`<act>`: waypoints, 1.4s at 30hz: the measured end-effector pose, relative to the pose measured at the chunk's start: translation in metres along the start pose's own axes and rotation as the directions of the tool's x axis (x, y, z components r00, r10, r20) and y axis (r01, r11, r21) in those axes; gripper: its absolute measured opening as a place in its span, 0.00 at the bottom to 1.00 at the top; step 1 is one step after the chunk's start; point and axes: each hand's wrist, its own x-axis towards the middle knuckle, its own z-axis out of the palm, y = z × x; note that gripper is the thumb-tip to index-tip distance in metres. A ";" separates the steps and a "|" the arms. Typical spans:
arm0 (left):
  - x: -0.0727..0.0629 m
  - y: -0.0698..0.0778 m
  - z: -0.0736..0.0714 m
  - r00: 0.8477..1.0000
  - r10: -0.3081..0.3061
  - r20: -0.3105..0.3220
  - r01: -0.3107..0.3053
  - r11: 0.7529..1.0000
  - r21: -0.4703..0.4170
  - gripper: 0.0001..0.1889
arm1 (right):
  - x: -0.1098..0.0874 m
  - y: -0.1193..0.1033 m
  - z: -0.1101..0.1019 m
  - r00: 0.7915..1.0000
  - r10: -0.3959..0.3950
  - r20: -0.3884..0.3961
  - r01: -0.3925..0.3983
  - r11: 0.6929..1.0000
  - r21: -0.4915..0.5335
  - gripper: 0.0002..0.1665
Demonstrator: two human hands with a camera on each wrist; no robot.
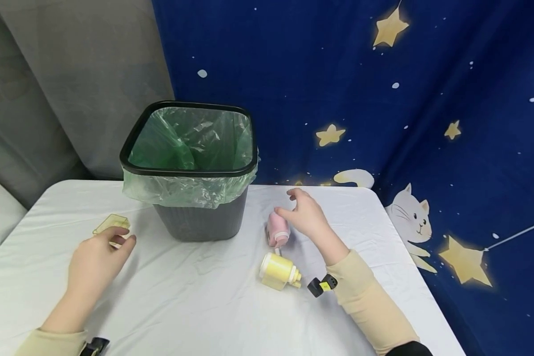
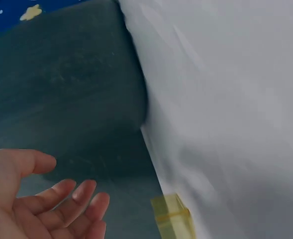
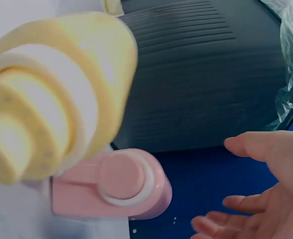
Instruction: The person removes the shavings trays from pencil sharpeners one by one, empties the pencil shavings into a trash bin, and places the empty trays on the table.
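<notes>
My left hand [image 1: 97, 262] hovers at the left side of the table, its fingers loosely bent with nothing between them. Just beyond its fingers lies a see-through yellow piece, boxy in shape [image 1: 109, 223]; the left wrist view shows a gap between them. On the right, my right hand [image 1: 307, 215] is held beside a small pink bottle [image 1: 278, 228] with a white ring, thumb and fingers apart. Whether the thumb touches the bottle in the head view is hard to tell; the right wrist view shows them apart. Nearer me a yellow pump bottle [image 1: 277, 269] lies on its side.
A dark grey bin [image 1: 200, 217] with a black rim and a green plastic liner [image 1: 182, 190] stands at the back of the table, between both hands. White cloth [image 1: 196, 301] covers the table. Behind it hang a grey curtain and a blue starry curtain [image 1: 285, 89].
</notes>
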 end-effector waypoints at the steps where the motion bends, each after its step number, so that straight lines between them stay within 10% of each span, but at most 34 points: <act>1: -0.001 0.004 0.001 1.000 0.007 0.001 -0.007 1.000 -0.013 0.13 | -0.001 0.002 0.001 1.000 0.005 0.015 -0.004 1.000 -0.020 0.38; 17: -0.016 0.045 0.016 0.992 0.118 0.049 -0.110 0.984 -0.141 0.09 | -0.009 0.020 0.026 0.975 0.108 0.195 -0.093 0.992 -0.089 0.50; 42: -0.019 0.065 0.027 0.978 0.158 0.132 -0.125 0.964 -0.233 0.09 | -0.013 0.031 0.042 0.984 0.110 0.143 -0.108 0.994 -0.024 0.41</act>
